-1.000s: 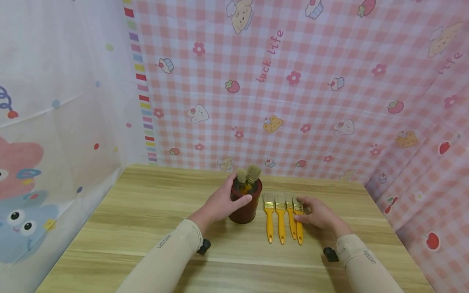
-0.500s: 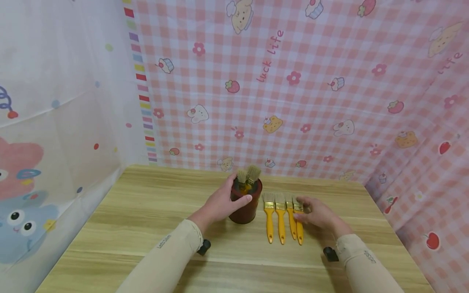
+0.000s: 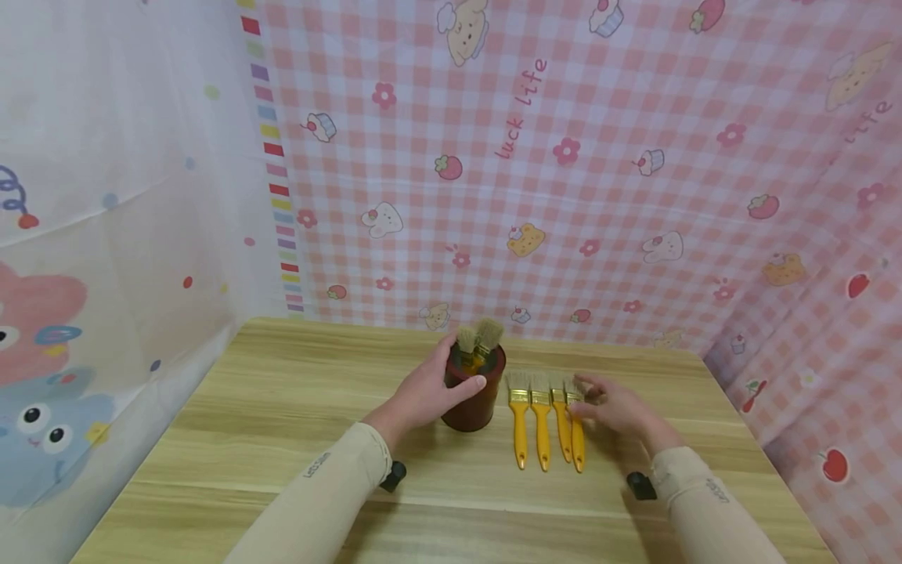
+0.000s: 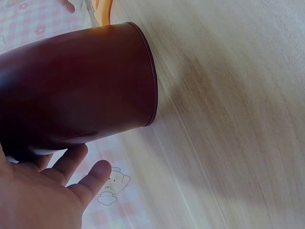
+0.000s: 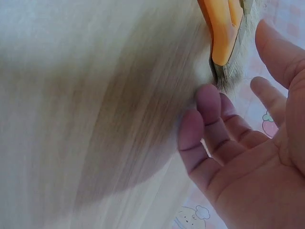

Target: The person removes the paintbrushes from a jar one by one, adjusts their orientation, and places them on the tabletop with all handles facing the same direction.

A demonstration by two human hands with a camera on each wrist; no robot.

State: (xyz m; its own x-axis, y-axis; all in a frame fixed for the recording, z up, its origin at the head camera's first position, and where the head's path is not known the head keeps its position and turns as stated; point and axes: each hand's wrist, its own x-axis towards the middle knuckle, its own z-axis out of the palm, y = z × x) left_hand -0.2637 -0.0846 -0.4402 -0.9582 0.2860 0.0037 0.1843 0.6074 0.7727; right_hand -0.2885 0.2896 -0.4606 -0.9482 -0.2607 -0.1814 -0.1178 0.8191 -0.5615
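In the head view, my left hand [image 3: 428,389] holds a dark red cylindrical cup [image 3: 470,409], thumb across its front and fingers behind it. Two paintbrushes [image 3: 488,335] stand in the cup, bristles up. Right of it several paintbrushes [image 3: 541,431] with yellow handles lie side by side, bristles toward the wall; the two rightmost lie close together. My right hand [image 3: 622,409] is at the rightmost brush, thumb and fingers parted. In the right wrist view, the fingertips [image 5: 208,101] are close beside the brush's bristles [image 5: 231,81], with nothing gripped.
The wooden table [image 3: 282,439] ends at a pink checked cloth wall [image 3: 423,196] behind the cup. A white patterned cloth [image 3: 155,196] hangs on the left, and more checked cloth on the right. A small black object [image 3: 641,486] is at the right wrist.
My right hand has parted its thumb and fingers from the rightmost brush and shifted slightly right. The left hand, the cup and the row of brushes stay in place.
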